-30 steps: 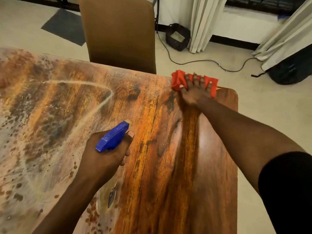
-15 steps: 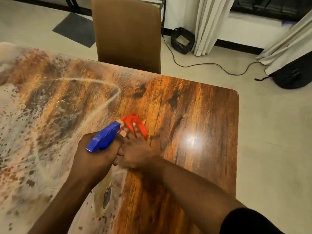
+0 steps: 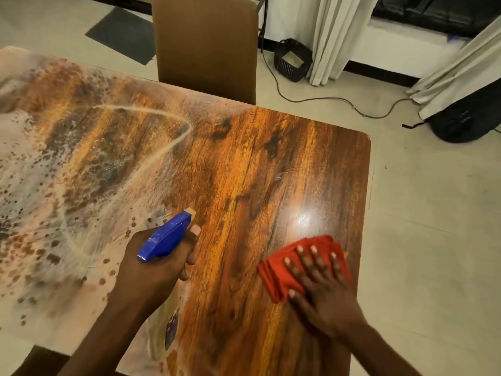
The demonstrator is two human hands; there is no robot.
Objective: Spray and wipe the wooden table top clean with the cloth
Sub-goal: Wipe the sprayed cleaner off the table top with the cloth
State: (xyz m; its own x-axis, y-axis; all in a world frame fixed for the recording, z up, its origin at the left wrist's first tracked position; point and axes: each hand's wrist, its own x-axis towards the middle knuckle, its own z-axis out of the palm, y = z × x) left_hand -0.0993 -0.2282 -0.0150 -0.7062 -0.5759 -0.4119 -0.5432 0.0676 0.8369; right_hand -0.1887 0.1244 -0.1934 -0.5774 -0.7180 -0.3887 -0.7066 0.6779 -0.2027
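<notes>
The wooden table top point(image 3: 244, 172) fills the view; its left half is coated in pale smeared residue and spots, its right half is glossy and bare. My left hand point(image 3: 151, 270) grips a spray bottle with a blue trigger head point(image 3: 165, 237), nozzle pointing up and right over the table. My right hand point(image 3: 322, 289) lies flat, fingers spread, pressing a folded red cloth point(image 3: 282, 272) onto the table near its right edge.
A brown chair back point(image 3: 206, 44) stands against the table's far edge. On the floor beyond lie a black basket point(image 3: 292, 61), a black cable point(image 3: 325, 99), curtains point(image 3: 336, 36) and a dark bag point(image 3: 471, 118). A dark chair corner point(image 3: 40, 359) shows bottom left.
My right hand swept the red cloth from the far right corner, back beside the spray bottle, then out to the near right edge. My left hand kept holding the bottle.
</notes>
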